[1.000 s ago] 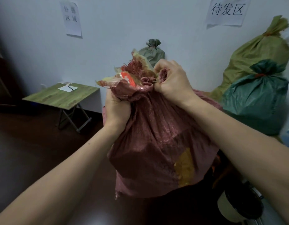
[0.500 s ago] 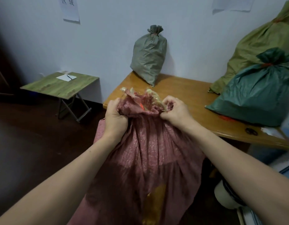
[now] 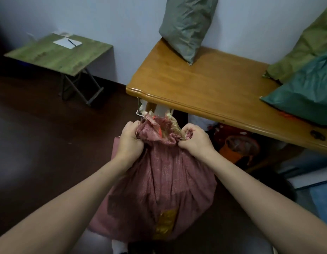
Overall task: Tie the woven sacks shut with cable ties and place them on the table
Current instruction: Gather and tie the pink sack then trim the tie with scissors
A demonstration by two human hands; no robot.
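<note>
Left hand (image 3: 129, 139) and right hand (image 3: 194, 139) each fisted tight on the red woven sack (image 3: 159, 189) mouth; wooden table (image 3: 205, 85) at 1 o'clock.

Dim, soft indoor light, wide-angle bending at the edges, slight blur, perhaps from motion.

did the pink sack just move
Yes, down: the mouth of the pink sack, earlier overlapping the grey sack, is now below the edge of the wooden table.

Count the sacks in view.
4: grey sack on the table by wall; olive sack, teal sack at its right; pink sack in left hand and right hand.
</note>
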